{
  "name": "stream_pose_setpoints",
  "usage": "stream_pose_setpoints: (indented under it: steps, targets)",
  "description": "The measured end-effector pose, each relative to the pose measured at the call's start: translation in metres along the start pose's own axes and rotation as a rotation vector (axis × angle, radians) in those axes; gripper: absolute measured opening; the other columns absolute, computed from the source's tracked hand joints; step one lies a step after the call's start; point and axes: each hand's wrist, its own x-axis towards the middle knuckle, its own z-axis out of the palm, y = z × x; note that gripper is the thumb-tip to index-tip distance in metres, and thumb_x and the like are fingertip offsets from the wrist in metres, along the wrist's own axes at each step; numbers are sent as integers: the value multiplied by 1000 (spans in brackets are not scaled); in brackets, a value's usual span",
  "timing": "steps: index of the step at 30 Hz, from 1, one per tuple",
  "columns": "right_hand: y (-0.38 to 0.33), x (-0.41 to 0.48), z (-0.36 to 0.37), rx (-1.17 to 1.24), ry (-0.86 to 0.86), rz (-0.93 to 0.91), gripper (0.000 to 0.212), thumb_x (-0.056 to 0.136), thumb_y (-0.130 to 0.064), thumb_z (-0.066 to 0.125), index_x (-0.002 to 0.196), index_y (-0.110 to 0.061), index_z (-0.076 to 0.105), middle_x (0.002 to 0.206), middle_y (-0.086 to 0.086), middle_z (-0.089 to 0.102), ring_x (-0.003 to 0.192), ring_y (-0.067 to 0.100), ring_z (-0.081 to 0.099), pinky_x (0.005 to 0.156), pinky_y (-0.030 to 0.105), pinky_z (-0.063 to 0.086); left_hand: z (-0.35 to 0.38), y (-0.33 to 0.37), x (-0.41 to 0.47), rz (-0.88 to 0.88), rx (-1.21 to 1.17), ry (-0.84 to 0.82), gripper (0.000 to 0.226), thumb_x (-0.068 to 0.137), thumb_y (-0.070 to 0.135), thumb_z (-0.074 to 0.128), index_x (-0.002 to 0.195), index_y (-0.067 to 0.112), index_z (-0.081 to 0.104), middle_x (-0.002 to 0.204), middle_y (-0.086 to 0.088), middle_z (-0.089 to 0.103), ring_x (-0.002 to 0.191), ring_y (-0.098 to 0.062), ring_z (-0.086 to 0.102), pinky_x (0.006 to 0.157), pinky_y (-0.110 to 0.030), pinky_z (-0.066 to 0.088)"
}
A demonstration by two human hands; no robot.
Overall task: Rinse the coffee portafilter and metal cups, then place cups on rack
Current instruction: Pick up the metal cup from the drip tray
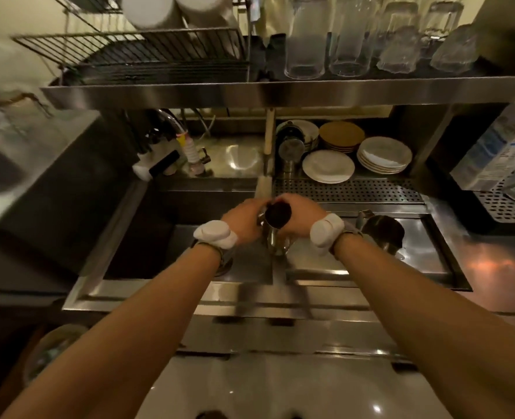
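Over the divider between the two sink basins, my left hand [244, 220] and my right hand [306, 217] close from both sides around the portafilter [278, 213]. Its round top looks dark brown, and a shiny metal body [277, 243] shows below my fingers. Motion blur hides whether that metal part belongs to it or is a separate cup. A metal cup [383, 232] lies tilted in the shallow right basin, just right of my right wrist. The wire rack [129, 52] sits on the upper shelf at the back left.
The faucet [173, 122] stands behind the deep left basin [147, 237]. A brush [266, 176] hangs just behind my hands. Stacked plates [384, 155] sit under the steel shelf [280, 92], which carries upturned glasses [306, 40]. A perforated drain strip [346, 190] runs behind the right basin.
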Motion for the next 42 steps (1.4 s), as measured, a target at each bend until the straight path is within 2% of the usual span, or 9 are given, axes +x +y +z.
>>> stream_pose_setpoints:
  steps: [4, 8, 13, 22, 26, 29, 34, 39, 42]
  targets:
    - [-46, 16, 21, -50, -112, -85, 53, 62, -16, 81, 111, -12, 61, 106, 8, 66, 96, 24, 63, 84, 40, 53, -22, -40, -20, -63, 69, 48, 48, 82, 13, 64, 128, 18, 51, 134, -9, 51, 117, -29, 55, 99, -40, 45]
    - [-77, 42, 48, -38, -179, -115, 59, 61, -16, 81, 114, -14, 56, 107, 5, 64, 96, 22, 62, 82, 35, 53, -36, -88, -24, -105, 162, 10, 40, 84, 13, 62, 123, 19, 56, 122, -9, 58, 109, -29, 60, 92, -38, 50]
    - [-91, 74, 91, 67, -212, -44, 89, 61, -21, 83, 137, -12, 37, 127, 7, 55, 114, 24, 55, 91, 31, 48, -48, -143, -18, -174, 62, 37, 27, 83, 3, 60, 107, 15, 67, 110, -9, 68, 102, -26, 64, 87, -33, 51]
    - [-94, 125, 138, 280, -155, 74, 90, 51, -24, 88, 126, -23, 39, 112, -2, 58, 99, 15, 57, 76, 22, 46, -55, -211, 11, -260, -108, -8, 18, 72, 13, 70, 89, 15, 72, 93, -6, 73, 92, -21, 67, 77, -27, 52]
    - [-87, 146, 149, 324, -127, 116, 76, 52, -22, 87, 114, -29, 44, 104, -6, 59, 95, 13, 59, 68, 15, 45, -65, -237, 27, -237, -105, -101, 33, 75, 18, 71, 108, 20, 66, 109, -3, 69, 103, -21, 64, 85, -28, 50]
    - [-78, 152, 148, 360, -63, 149, 77, 54, -21, 87, 117, -27, 43, 101, -9, 56, 93, 11, 56, 68, 11, 42, -89, -248, 43, -211, -85, 59, 45, 80, 18, 62, 124, 20, 55, 125, -9, 60, 114, -28, 59, 97, -39, 49]
    - [-65, 184, 145, 372, 21, 204, 82, 57, -18, 87, 124, -22, 41, 109, -4, 53, 97, 14, 52, 67, 13, 44, -125, -256, 105, -150, -9, 335, 54, 86, 11, 53, 138, 14, 38, 140, -18, 41, 123, -36, 49, 101, -40, 41]
    - [-58, 195, 151, 374, 45, 181, 82, 57, -20, 87, 126, -20, 42, 110, -4, 54, 98, 12, 51, 79, 21, 45, -136, -268, 153, -153, 183, 327, 64, 85, 18, 58, 143, 11, 32, 152, -19, 22, 143, -35, 18, 116, -40, 18]
    - [-54, 205, 149, 402, 42, 154, 81, 57, -20, 87, 125, -19, 44, 109, -8, 53, 99, 9, 50, 81, 21, 42, -133, -278, 178, -236, 358, 280, 64, 92, 28, 50, 148, 14, 22, 154, -20, 18, 143, -39, 14, 117, -45, 11]
